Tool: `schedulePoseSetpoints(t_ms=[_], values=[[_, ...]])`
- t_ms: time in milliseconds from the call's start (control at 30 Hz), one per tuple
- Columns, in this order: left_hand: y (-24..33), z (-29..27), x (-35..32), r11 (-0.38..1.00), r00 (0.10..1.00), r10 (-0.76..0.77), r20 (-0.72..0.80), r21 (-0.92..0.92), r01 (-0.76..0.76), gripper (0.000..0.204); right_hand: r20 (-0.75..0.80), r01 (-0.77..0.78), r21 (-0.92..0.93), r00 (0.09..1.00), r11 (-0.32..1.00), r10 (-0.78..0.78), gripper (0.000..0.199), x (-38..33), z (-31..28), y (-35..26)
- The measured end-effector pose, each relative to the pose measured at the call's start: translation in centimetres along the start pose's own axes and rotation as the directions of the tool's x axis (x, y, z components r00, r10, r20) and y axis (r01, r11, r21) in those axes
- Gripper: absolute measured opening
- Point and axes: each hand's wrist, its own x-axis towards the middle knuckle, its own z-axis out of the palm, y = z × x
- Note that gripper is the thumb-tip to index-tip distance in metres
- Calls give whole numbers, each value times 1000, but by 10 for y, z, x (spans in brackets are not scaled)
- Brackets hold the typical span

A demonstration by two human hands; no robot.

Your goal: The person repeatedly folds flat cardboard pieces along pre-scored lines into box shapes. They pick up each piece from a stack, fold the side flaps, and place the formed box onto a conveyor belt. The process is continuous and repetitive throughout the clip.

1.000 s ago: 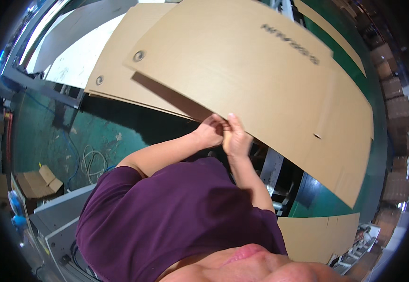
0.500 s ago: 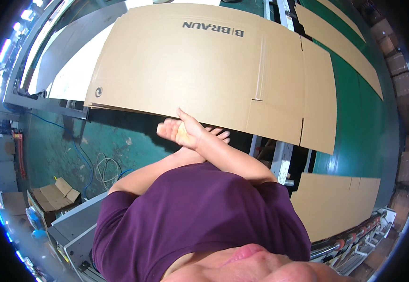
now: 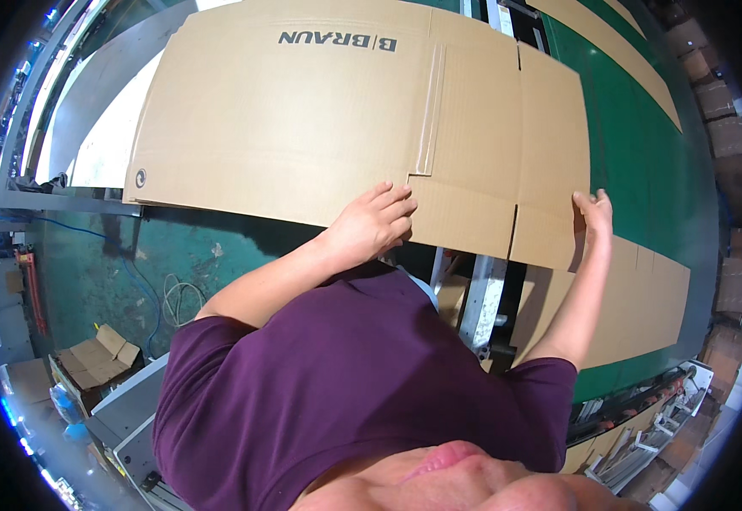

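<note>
A large flat brown cardboard sheet (image 3: pixel 320 119) with fold lines and slots lies spread in front of me over a green belt (image 3: pixel 635 145). My left hand (image 3: pixel 373 223) rests on the sheet's near edge by a slot, fingers on top. My right hand (image 3: pixel 593 215) grips the near right corner of the outer flap. Both arms reach out from my purple shirt (image 3: pixel 345 383).
More flat cardboard sheets lie on the belt at the right (image 3: pixel 635 298) and far right (image 3: pixel 618 51). A metal frame rail (image 3: pixel 482 298) stands below the sheet. On the green floor to the left are a small open carton (image 3: pixel 98 358) and loose cables (image 3: pixel 179 298).
The sheet has swung round and come down flatter in front of me. My hands, together at its near edge a second ago, have moved apart, the right one out to the right corner.
</note>
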Motion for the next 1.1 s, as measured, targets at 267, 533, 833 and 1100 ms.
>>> schedulePoseSetpoints(t_ms=[267,533,833,1100], values=[[-13,4,-21,986,991,-26,-133,-167,3,29,482,340,275,760,899,-435,44,-84,-17,-198],[-16,25,-24,976,978,-42,-206,-216,-4,39,484,778,71,521,625,-703,26,-127,194,-179],[-96,-16,-78,825,801,-561,-209,-59,563,67,109,542,-369,832,755,-544,87,-82,201,-162],[-418,-130,-260,176,226,-888,-401,157,972,63,-128,300,-13,946,954,-299,69,3,208,-162]])
